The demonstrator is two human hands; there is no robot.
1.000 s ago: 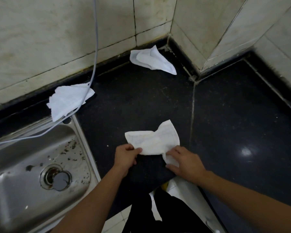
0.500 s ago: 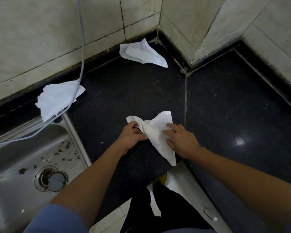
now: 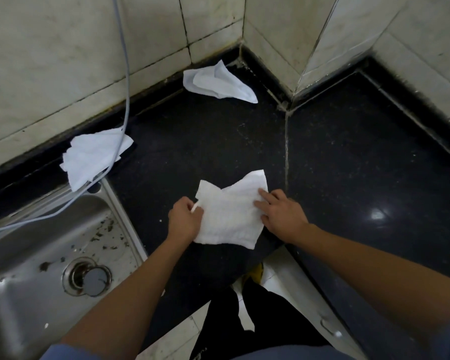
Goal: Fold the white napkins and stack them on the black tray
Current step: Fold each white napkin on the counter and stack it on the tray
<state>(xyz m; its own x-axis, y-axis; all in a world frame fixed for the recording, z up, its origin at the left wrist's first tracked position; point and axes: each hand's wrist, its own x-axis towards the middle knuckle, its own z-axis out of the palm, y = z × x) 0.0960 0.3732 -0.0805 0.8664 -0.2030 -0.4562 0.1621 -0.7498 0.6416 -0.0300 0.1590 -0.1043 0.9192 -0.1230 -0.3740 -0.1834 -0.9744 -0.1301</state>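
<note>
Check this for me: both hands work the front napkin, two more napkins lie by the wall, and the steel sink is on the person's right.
Wrong side. The head view shows the steel sink on the person's left, left of the left hand. The rest stands.

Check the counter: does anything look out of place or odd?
The crumpled napkin by the sink has a grey cable lying across it, its corner overlapping the sink's rim. Dark debris speckles the basin. No black tray is in view. The front napkin looks fine.
</note>
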